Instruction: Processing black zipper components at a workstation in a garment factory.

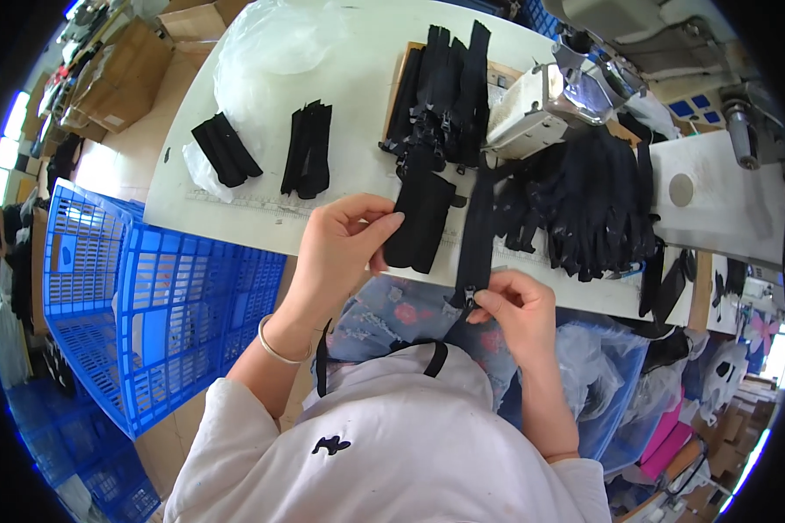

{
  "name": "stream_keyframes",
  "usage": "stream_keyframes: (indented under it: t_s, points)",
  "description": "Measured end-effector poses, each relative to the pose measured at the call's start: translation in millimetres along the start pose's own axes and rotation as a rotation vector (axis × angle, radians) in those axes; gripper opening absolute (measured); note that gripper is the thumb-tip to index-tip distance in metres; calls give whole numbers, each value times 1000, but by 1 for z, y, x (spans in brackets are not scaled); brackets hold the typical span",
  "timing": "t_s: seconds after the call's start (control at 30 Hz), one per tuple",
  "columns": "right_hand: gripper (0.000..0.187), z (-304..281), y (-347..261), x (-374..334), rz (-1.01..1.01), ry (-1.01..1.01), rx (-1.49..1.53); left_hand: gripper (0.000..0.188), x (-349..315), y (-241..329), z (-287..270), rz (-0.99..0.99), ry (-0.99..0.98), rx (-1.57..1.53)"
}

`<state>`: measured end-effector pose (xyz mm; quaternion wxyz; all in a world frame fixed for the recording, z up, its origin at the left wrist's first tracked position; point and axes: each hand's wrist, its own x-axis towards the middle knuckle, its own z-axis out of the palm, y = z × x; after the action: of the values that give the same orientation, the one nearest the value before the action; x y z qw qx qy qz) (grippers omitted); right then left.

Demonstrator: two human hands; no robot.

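Note:
My left hand [340, 244] pinches the left edge of a flat black fabric piece [420, 227] at the table's front edge. Just to its right, a black zipper [476, 231] runs from beside the sewing machine [532, 118] towards me. The thumb and fingers of my right hand [522, 309] close on the zipper's near end, by its metal slider. Beyond the fabric piece, a pile of black zippers [440, 87] lies in a shallow wooden tray. A thick bundle of black zippers [597, 209] spreads over the table to the right of the machine's needle area.
On the white table [366, 52] lie a left black stack [227, 150], another black stack [308, 150] and a clear plastic bag [275, 52]. A blue crate [174, 288] stands at the left. At the right, a blue bin [624, 392] holds clear bags. Cardboard boxes [126, 78] sit far left.

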<state>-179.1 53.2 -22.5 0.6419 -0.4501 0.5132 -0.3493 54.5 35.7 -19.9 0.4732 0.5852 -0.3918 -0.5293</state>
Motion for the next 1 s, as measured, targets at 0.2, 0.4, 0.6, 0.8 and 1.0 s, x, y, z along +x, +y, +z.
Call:
stream_keyframes:
  t_s: [0.2, 0.4, 0.6, 0.8, 1.0]
  points:
    - [7, 20, -25, 20, -481, -30, -252, 20, -6, -10, 21, -137, -106, -273]
    - [14, 18, -18, 31, -110, -172, -64, 23, -8, -6, 27, -181, -217, -429]
    - [15, 10, -16, 34, -121, -193, -82, 18, -3, -5, 39, -55, -174, -63]
    - [20, 5, -23, 31, -17, -149, 2, 14, -6, 5, 47, -53, -123, -158]
    - [23, 4, -27, 32, 41, -193, -22, 13, -5, 3, 49, -31, -120, -107]
